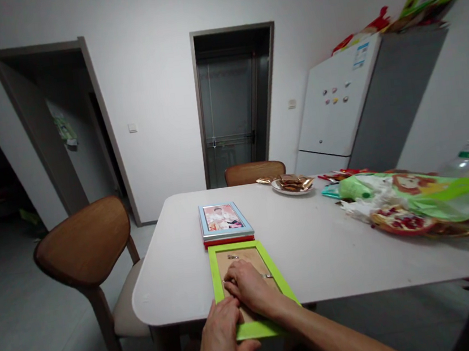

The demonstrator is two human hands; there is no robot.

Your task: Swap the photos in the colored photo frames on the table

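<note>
"Locate the unit and state its handling."
"Green frame (257, 330): at the near edge of the table (335, 265), near end overhanging, backing board (248, 255) upward. Expect it light and rigid, the board thin. Take hold by the rim."
"Fingers?"
"Left hand (222, 328): thumb spread from fingers, at the near-left corner. Gripping or merely steadying, I cannot tell from here. Right hand (248, 285): fingers curled, tips down on the board; anything pinched is hidden."
"Beyond?"
"Blue frame (223, 218), stacked on something red (229, 242)."
</note>
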